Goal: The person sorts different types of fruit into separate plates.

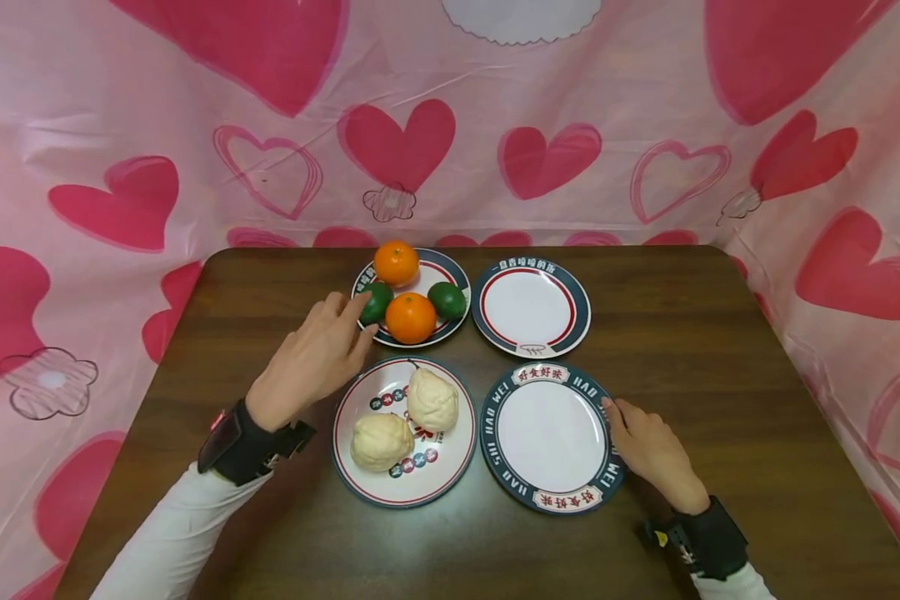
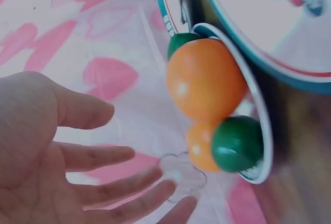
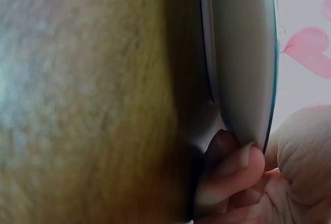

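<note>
My left hand [image 1: 311, 358] hovers with loosely spread fingers at the left edge of the back-left plate [image 1: 450, 267]. That plate bears two oranges [image 1: 411, 318] and two green, lime-like fruits [image 1: 447, 301]; the fingertips come close to the left green fruit [image 1: 376, 302]. In the left wrist view, nothing lies in the hand [image 2: 77, 167], and a gap separates it from the orange [image 2: 207, 81]. At the front right, my right hand [image 1: 652, 442] grips the right rim of a blue-rimmed plate [image 1: 547, 437]. The right wrist view shows fingers [image 3: 243, 164] curled under this plate's edge [image 3: 245, 69].
Two pale, lumpy pear-like fruits [image 1: 432, 400] lie on the front-left plate [image 1: 352, 417]. A dark-rimmed plate [image 1: 532, 307] stands at the back right. All plates sit on a brown wooden table [image 1: 682, 333], with a heart-patterned cloth [image 1: 495, 83] hanging behind and at the sides.
</note>
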Demonstrator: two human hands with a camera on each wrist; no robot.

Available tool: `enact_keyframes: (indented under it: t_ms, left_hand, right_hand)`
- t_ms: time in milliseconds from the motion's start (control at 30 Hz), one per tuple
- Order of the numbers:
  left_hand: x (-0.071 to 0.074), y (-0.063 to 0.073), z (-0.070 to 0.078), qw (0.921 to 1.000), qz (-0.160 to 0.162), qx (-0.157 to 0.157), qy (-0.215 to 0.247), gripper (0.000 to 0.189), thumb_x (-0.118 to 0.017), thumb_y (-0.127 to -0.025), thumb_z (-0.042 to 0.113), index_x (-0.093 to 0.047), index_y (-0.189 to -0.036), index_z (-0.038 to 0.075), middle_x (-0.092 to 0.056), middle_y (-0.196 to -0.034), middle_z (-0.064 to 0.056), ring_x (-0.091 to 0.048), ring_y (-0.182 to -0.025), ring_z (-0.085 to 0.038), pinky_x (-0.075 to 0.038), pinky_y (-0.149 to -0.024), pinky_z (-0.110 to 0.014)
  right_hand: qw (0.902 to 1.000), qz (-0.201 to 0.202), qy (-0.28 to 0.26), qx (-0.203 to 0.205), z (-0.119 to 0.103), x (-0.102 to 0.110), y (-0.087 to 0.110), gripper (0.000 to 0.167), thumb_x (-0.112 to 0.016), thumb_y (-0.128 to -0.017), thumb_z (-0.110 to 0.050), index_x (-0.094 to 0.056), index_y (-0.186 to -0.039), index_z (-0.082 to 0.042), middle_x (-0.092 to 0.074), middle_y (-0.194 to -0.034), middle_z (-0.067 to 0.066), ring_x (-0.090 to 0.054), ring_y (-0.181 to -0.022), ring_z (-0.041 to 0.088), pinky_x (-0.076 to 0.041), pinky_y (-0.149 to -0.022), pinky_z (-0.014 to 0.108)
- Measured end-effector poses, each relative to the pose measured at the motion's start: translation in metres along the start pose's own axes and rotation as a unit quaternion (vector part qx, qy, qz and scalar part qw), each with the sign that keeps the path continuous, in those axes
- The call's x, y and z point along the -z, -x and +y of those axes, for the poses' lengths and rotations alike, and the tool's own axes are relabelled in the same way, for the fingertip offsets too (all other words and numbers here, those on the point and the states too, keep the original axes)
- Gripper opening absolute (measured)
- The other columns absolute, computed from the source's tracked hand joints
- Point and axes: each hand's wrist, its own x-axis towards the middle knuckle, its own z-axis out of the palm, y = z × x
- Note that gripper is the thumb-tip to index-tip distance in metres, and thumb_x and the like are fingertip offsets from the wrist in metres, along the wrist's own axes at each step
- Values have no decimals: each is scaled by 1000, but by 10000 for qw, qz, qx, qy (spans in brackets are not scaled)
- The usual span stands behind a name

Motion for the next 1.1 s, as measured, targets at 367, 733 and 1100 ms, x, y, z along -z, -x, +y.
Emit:
enact_keyframes:
  t_ms: [367, 733, 1100]
  left_hand:
    - [-11, -72, 26, 9969, -348, -667, -228, 66, -62, -99, 39, -39, -153, 9, -44, -143, -26, -50, -121, -41, -58, -88, -58]
    - [-45, -89, 25, 9966, -606, -327, -458, 70, -69, -93, 44, -42, -144, 5, -50, -124, -22, -57, -108, -38, -60, -83, -59]
    - [-59, -98, 22, 9960, -867, -106, -173, 72, -73, -90, 44, -41, -141, 5, -50, -138, -21, -54, -116, -36, -56, -91, -60]
  right_hand:
    - [10000, -20, 18, 8, 2, 1, 2, 61, -35, -110, -41, -51, -139, 11, -64, -124, 31, -63, -109, 48, -53, -94, 62]
    - [9998, 13, 88, 151, 0, 1, -2, 56, -38, -110, -37, -54, -135, 10, -66, -118, 29, -65, -103, 43, -55, -92, 60]
    - [9998, 110, 84, 110, 1, -1, -2, 54, -37, -111, -37, -56, -132, 10, -67, -106, 23, -66, -93, 36, -57, -81, 54]
